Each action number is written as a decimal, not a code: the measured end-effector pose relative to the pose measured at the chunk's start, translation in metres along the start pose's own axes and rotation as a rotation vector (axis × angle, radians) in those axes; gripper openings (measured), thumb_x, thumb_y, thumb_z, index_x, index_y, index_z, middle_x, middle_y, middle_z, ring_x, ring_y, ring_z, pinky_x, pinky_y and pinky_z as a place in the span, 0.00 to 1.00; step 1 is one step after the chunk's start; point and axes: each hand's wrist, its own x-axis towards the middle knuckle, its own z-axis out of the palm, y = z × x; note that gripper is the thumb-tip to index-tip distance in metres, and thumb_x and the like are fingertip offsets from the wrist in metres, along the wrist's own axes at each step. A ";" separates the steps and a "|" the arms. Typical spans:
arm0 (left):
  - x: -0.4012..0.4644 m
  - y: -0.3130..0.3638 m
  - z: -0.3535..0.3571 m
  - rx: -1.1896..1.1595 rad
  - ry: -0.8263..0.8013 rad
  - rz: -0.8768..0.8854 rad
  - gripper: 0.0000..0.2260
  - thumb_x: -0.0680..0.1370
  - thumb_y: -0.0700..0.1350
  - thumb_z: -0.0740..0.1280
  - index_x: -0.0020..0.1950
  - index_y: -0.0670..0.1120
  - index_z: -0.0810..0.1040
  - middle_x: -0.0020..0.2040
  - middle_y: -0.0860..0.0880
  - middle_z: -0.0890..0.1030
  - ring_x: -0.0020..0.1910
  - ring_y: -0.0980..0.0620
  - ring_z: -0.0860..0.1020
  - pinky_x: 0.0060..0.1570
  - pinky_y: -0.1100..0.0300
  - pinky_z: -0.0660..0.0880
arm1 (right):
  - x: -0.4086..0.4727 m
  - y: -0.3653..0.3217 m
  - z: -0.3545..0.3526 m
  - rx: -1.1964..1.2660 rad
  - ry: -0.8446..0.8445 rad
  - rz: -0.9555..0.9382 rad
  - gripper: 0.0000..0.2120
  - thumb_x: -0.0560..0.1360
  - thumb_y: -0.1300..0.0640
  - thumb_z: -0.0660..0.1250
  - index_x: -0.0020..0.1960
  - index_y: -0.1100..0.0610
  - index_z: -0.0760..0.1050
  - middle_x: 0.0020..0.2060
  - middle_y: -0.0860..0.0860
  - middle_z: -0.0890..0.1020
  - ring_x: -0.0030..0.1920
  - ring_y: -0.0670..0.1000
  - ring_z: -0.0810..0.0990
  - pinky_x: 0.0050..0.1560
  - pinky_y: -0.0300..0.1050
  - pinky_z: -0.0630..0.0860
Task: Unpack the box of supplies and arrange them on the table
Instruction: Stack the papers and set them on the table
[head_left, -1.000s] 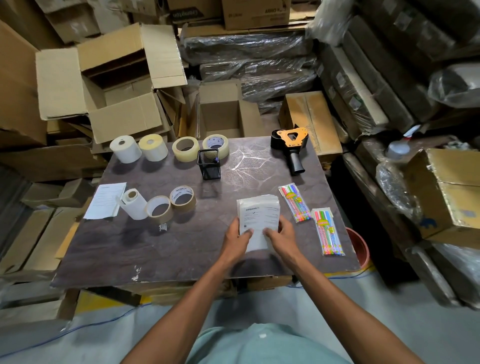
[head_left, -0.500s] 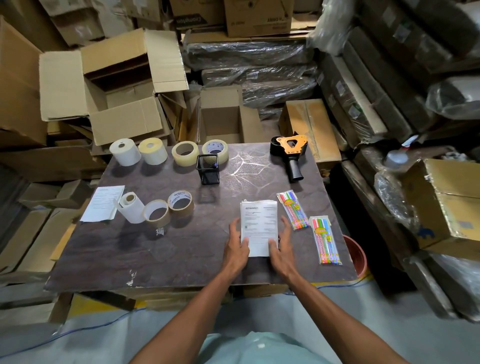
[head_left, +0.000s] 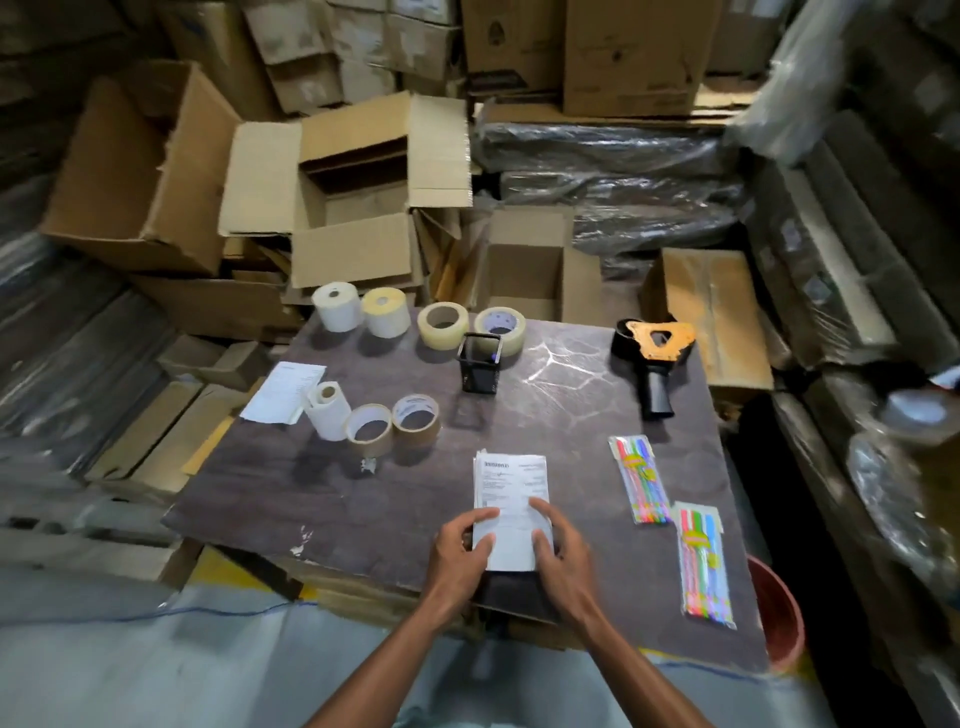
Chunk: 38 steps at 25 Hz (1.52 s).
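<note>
two hands, "amazon.in" printed paper stack

A storeroom or packing warehouse, it seems, though the edges are blurred. Stacked cardboard boxes fill the far side, plastic-wrapped bundles lie far right, and a dark table holds tape rolls and a tape dispenser.

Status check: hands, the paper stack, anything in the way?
Left hand and right hand both grip the paper stack. Stack flat on table, near edge. Pen packs to its right, apart.
</note>
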 end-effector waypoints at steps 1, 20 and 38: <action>-0.003 0.000 -0.007 -0.024 0.031 -0.016 0.15 0.76 0.36 0.70 0.56 0.54 0.83 0.59 0.52 0.82 0.54 0.56 0.81 0.48 0.59 0.82 | 0.002 -0.002 0.005 0.017 -0.040 -0.007 0.19 0.76 0.54 0.63 0.66 0.42 0.75 0.64 0.42 0.79 0.61 0.45 0.79 0.61 0.53 0.79; -0.017 -0.013 -0.198 -0.179 0.506 -0.029 0.15 0.76 0.34 0.68 0.58 0.49 0.83 0.58 0.51 0.83 0.55 0.53 0.82 0.48 0.63 0.79 | 0.023 -0.117 0.173 0.111 -0.515 -0.116 0.18 0.78 0.63 0.65 0.64 0.49 0.78 0.49 0.43 0.83 0.47 0.41 0.83 0.46 0.42 0.83; 0.247 -0.048 -0.433 0.159 0.163 0.023 0.18 0.76 0.35 0.68 0.66 0.46 0.79 0.62 0.49 0.79 0.56 0.50 0.78 0.38 0.77 0.73 | 0.153 -0.225 0.432 -0.080 -0.166 0.042 0.19 0.75 0.64 0.60 0.64 0.54 0.74 0.58 0.54 0.81 0.50 0.51 0.82 0.52 0.49 0.82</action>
